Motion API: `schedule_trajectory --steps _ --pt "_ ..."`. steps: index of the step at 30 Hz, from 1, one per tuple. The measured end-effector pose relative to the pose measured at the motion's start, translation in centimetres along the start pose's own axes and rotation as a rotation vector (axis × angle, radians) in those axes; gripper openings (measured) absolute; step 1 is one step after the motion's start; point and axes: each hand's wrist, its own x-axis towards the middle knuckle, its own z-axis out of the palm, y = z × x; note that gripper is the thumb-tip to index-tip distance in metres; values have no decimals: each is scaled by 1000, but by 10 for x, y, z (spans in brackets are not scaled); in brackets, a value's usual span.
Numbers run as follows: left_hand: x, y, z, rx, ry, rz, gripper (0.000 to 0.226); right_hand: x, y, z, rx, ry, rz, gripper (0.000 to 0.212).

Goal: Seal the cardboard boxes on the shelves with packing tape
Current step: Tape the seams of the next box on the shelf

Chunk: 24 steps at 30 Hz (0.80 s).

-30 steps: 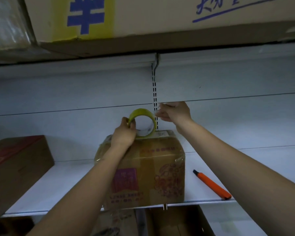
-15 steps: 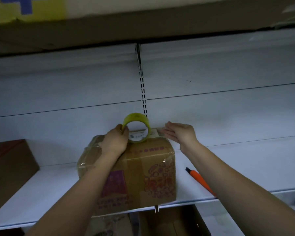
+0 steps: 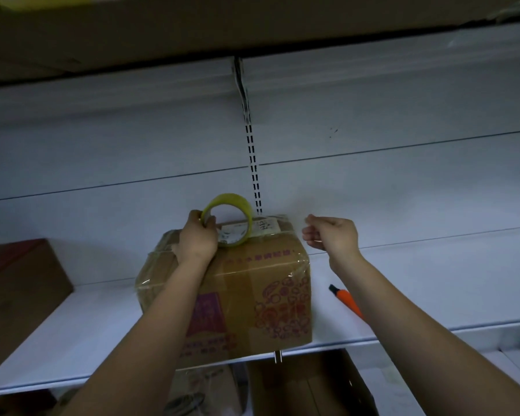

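Observation:
A brown cardboard box (image 3: 252,295) with red print stands on the white shelf (image 3: 403,283), and clear tape lies over its top and sides. My left hand (image 3: 197,237) grips a yellowish roll of packing tape (image 3: 227,205) that stands upright on the box's top, near its left end. Just past the box's upper right corner, my right hand (image 3: 332,235) has its fingers curled and pinched. A faint clear strip of tape (image 3: 294,223) runs from the roll across the box top toward those fingers.
An orange utility knife (image 3: 347,303) lies on the shelf right of the box, partly behind my right forearm. A dark brown box (image 3: 18,295) sits at the left. More cartons (image 3: 306,385) stand on the level below. A large carton (image 3: 192,25) rests on the shelf overhead.
My right hand has moved from the box's top right edge out past its right side, its fingers now curled. My left hand still holds the roll on the box.

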Motion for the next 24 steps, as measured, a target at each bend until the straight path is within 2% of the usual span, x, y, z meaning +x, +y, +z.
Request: schedule_trajectory --steps 5,16,19,21,22,24 --pt "-1 3 2 48 -35 -30 20 6 9 -4 -25 53 68 15" --pt "1 4 2 52 -43 -82 20 6 30 6 -67 50 215 15" --pt "3 4 4 48 -32 -74 20 10 40 13 -217 79 220 29" --pt "3 4 4 49 -21 -77 19 12 45 17 -281 32 211 24" --pt "3 3 4 52 -16 -77 19 13 48 17 -241 -19 240 28" --pt "3 2 5 70 -16 -84 20 15 49 13 -248 -64 316 68"
